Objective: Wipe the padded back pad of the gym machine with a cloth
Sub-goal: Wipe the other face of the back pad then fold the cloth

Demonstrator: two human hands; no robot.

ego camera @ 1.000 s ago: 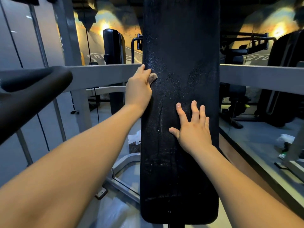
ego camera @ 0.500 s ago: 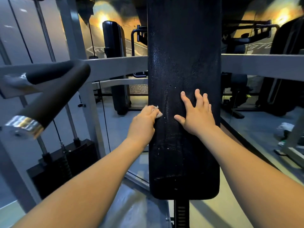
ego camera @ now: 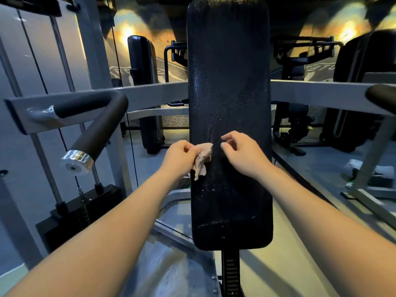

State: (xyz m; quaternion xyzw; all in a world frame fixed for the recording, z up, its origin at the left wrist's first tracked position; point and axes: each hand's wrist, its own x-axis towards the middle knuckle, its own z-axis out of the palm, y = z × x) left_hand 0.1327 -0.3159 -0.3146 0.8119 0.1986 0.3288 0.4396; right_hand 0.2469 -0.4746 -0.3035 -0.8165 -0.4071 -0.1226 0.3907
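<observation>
The tall black back pad [ego camera: 230, 86] stands upright in the middle of the view, its surface speckled and streaked. My left hand [ego camera: 180, 160] pinches a small beige cloth [ego camera: 202, 160] at the pad's left edge, about halfway down; the cloth hangs crumpled in front of the pad. My right hand [ego camera: 242, 154] hovers just right of the cloth, in front of the pad, with its fingers loosely curled and nothing in it.
A black handle with a chrome end cap [ego camera: 85, 144] juts out at the left, above a weight stack [ego camera: 79, 213]. A grey crossbar [ego camera: 317, 95] runs behind the pad, and another black grip [ego camera: 383, 97] shows at the right edge. Other machines stand behind.
My left hand slid down the pad's left edge with the cloth, then lifted it out so it hangs free. My right hand came off the pad and curled its fingers.
</observation>
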